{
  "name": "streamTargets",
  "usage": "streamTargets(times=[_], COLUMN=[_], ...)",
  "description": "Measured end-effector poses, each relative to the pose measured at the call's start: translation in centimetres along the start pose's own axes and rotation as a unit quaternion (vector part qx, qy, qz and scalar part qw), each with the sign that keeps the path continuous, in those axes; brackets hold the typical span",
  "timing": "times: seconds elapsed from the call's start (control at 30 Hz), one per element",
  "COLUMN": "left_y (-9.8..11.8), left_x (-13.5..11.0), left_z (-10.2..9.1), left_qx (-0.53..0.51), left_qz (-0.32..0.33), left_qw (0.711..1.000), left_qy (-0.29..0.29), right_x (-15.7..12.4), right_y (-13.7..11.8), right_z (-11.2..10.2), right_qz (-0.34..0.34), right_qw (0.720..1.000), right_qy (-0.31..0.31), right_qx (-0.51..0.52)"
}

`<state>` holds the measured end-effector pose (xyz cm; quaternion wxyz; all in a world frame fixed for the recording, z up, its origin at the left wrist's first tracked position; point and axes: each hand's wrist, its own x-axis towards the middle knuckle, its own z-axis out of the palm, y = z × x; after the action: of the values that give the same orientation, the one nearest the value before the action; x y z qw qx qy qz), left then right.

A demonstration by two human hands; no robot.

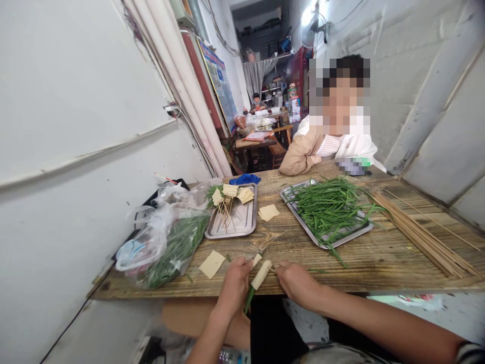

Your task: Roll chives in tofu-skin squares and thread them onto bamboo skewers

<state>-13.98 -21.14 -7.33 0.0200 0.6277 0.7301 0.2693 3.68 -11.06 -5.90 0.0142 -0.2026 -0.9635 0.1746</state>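
At the near edge of the wooden table (379, 258), my left hand (235, 284) is closed around rolled pale tofu-skin rolls (261, 274) with green chive stems sticking out below. My right hand (297, 281) is closed in a pinch just right of the roll, seemingly on a thin bamboo skewer that points into it. A flat tofu-skin square (212, 264) lies on the table left of my hands. A steel tray (237, 225) ahead holds finished skewered rolls (231, 194). A second steel tray (343, 237) holds a heap of green chives (329, 205).
A bundle of bamboo skewers (420, 232) lies at the right. Plastic bags with greens (166, 237) sit at the left by the wall. More tofu squares (269, 212) lie between the trays. A person (329, 146) sits across the table; a blue cloth (244, 179) lies at the far side.
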Motion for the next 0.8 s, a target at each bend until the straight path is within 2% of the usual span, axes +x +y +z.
streamTargets(times=[0.17, 0.33, 0.43, 0.53, 0.63, 0.7, 0.8], left_y=[-0.4, -0.6, -0.9, -1.0, -0.6, 0.0, 1.4], left_x=[0.1, 0.4, -0.4, -1.6, -1.9, -1.1, 1.9], left_z=[0.0, -0.6, 0.1, 1.8, 3.3, 3.9, 4.4], left_qx=[-0.011, -0.065, -0.043, 0.016, 0.060, 0.068, 0.064], left_qz=[0.014, -0.025, -0.046, -0.042, -0.031, -0.026, -0.019], left_qw=[1.000, 0.997, 0.997, 0.991, 0.984, 0.984, 0.988], left_qy=[-0.002, -0.018, 0.046, 0.123, 0.163, 0.161, 0.142], right_x=[2.6, 3.4, 3.1, 2.9, 2.9, 2.9, 3.1], right_y=[-0.8, -0.9, -0.4, 0.3, 1.0, 1.7, 3.0], right_z=[0.8, 0.7, 0.7, 0.7, 0.4, -0.1, -1.4], right_qz=[0.015, 0.021, 0.027, 0.031, 0.036, 0.041, 0.059], right_qw=[1.000, 1.000, 0.999, 0.999, 0.999, 0.999, 0.995], right_qy=[-0.002, 0.005, 0.021, 0.029, 0.025, 0.035, 0.071], right_qx=[-0.012, -0.007, 0.004, 0.011, 0.005, -0.001, -0.027])
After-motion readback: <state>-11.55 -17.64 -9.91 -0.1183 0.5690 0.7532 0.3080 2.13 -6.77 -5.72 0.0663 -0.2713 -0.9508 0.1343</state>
